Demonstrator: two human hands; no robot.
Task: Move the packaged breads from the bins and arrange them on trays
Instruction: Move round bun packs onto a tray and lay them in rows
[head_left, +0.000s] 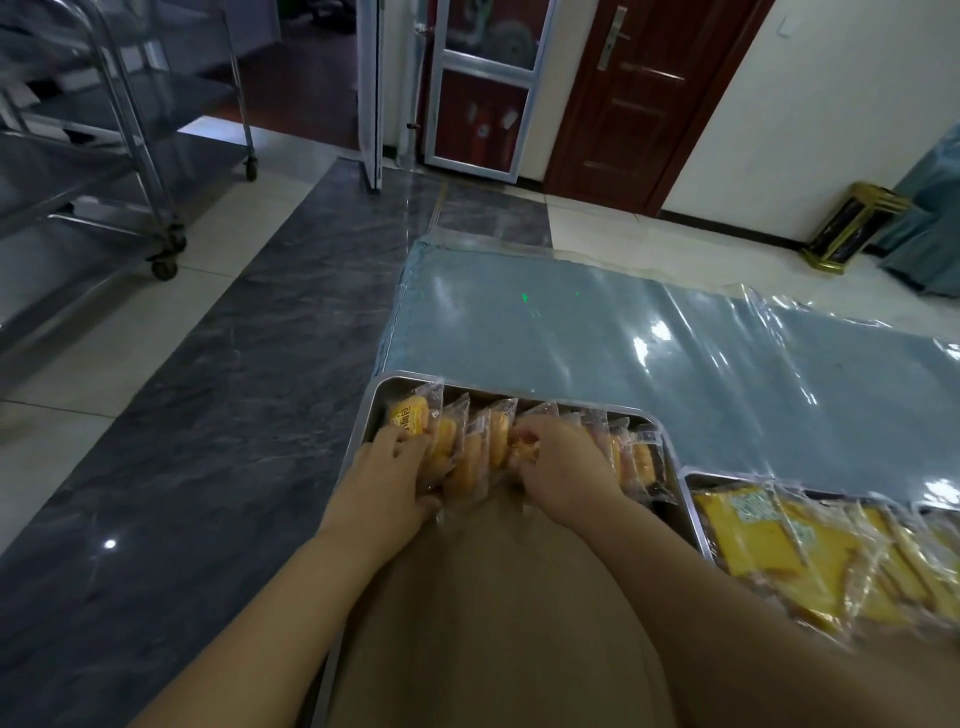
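Note:
A steel tray (387, 387) lies at the near left corner of the table, holding a row of round breads in clear packets (470, 457) standing on edge. My left hand (387, 480) grips the packets at the row's left end. My right hand (563, 467) pinches a packet near the middle of the row. More packets (636, 460) stand to the right of that hand. A second tray (693, 480) to the right carries flat yellow bread packs (779, 561) overlapping each other.
The table (597, 332) has a blue cloth under clear plastic sheeting. A wheeled steel rack (130, 171) stands at the left on the tiled floor. A glass door and a brown wooden door (639, 98) are at the back. A black-and-gold bin (852, 226) stands by the wall.

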